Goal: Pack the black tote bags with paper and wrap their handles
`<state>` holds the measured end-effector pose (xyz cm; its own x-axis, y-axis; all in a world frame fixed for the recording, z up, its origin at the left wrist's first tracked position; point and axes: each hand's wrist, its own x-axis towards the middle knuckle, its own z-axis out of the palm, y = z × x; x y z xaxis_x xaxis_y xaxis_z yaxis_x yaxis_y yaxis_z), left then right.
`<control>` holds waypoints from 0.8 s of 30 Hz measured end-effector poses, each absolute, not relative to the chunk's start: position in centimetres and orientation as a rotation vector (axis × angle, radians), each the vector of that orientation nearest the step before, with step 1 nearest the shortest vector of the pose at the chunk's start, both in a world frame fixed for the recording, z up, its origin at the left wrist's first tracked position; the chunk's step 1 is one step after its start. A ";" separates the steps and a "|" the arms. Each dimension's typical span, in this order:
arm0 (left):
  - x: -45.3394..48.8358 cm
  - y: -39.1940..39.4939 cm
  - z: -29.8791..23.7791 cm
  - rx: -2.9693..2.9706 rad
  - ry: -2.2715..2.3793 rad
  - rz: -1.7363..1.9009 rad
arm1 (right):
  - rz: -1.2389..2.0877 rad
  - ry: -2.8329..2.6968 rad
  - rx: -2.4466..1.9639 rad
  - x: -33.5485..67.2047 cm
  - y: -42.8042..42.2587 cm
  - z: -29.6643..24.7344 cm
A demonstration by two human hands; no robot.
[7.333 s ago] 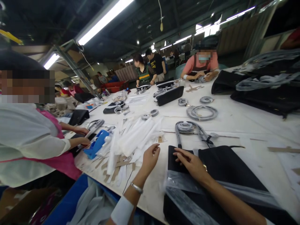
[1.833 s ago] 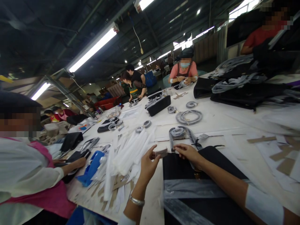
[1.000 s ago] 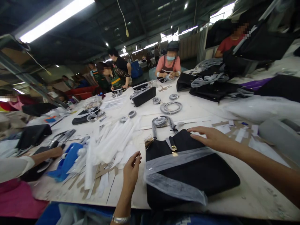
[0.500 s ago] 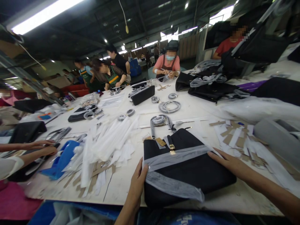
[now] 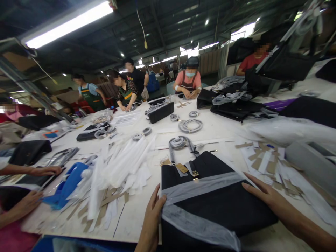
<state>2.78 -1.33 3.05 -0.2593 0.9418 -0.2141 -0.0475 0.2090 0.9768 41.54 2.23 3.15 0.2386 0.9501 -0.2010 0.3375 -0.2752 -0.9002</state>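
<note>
A black handbag (image 5: 210, 199) lies flat on the white table (image 5: 217, 131) in front of me, with translucent wrapping strips (image 5: 199, 185) across it and a gold clasp (image 5: 195, 173) near its top. Its wrapped strap (image 5: 180, 143) coils on the table beyond it. My left hand (image 5: 153, 213) rests flat against the bag's left edge, fingers stretched out. My right hand (image 5: 265, 196) lies flat at the bag's right edge, fingers extended. Neither hand holds anything.
A pile of white paper sleeves (image 5: 123, 164) and a blue tape dispenser (image 5: 67, 183) lie to the left, near a co-worker's hands (image 5: 44, 170). Cardboard and paper scraps (image 5: 265, 157) lie to the right. More black bags (image 5: 236, 106), coiled straps (image 5: 190, 125) and several seated workers are farther along the table.
Both hands have settled flat against the bag's two sides; a second ago the right hand lay on its top and the left hovered beside it. The bag sits slightly nearer to me.
</note>
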 end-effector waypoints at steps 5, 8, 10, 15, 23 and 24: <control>3.7 -1.2 3.5 0.872 1.376 1.276 | 0.931 -1.136 -1.666 42.6 1.8 3.7; 4.0 -0.8 3.4 0.926 1.379 1.288 | 0.837 -1.157 -1.670 43.0 1.3 3.7; 3.9 -0.2 3.6 1.033 1.452 1.284 | 0.810 -1.161 -1.667 43.1 1.0 3.2; 4.8 2.3 6.5 1.699 1.716 1.219 | 0.833 -1.224 -1.661 42.7 0.1 0.8; 11.0 4.6 9.0 2.193 1.256 0.470 | 0.685 -1.534 -1.752 43.7 -0.7 -1.4; 11.3 4.8 8.8 2.196 1.253 0.427 | 0.674 -1.554 -1.763 43.8 -0.6 -1.6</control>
<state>11.32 4.80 8.76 0.5101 0.8601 -0.0047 0.6786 -0.3991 0.6166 43.83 -0.63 -1.56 0.1517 0.9868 0.0570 0.6329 -0.0527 -0.7724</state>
